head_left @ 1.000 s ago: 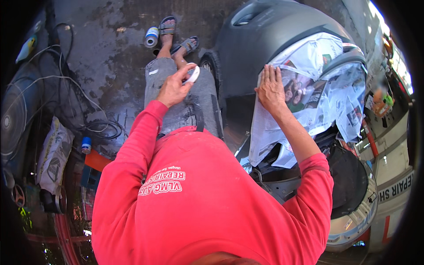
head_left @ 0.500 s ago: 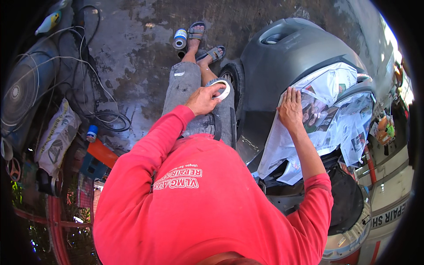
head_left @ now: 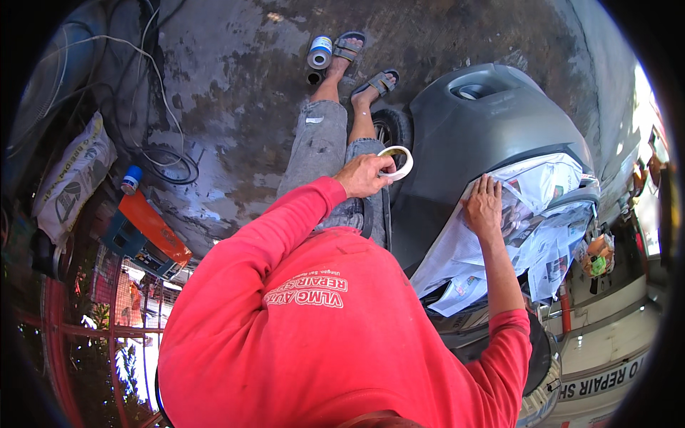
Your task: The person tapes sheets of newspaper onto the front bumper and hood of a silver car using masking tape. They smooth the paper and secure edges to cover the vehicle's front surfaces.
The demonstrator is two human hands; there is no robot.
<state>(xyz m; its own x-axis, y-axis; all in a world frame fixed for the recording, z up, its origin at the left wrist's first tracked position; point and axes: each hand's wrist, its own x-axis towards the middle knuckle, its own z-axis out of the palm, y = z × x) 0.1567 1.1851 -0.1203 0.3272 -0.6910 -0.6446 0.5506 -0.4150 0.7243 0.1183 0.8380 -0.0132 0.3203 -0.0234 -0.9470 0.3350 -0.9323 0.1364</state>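
Note:
My left hand (head_left: 365,175) is closed on a roll of white masking tape (head_left: 407,170), its fingers hooked into the ring. The roll is above my knee, beside the car's side. My right hand (head_left: 484,208) lies flat, fingers stretched, on sheets of newspaper (head_left: 457,260) that cover an opening at the car's corner. The fingertips reach the paper's edge, next to the grey bumper (head_left: 499,114). Part of the newspaper is hidden under my right forearm.
By my feet stand a blue-and-white can (head_left: 320,53) and a dark cylinder (head_left: 314,76). A wheel (head_left: 394,130) is beside my leg. Cables (head_left: 168,167), a sack (head_left: 75,178), a blue-capped can (head_left: 131,180) and an orange-and-teal case (head_left: 153,227) lie to the left.
The view has shifted. My left hand has brought the tape roll rightward, nearer to my right hand. My right hand stays pressed on the newspaper.

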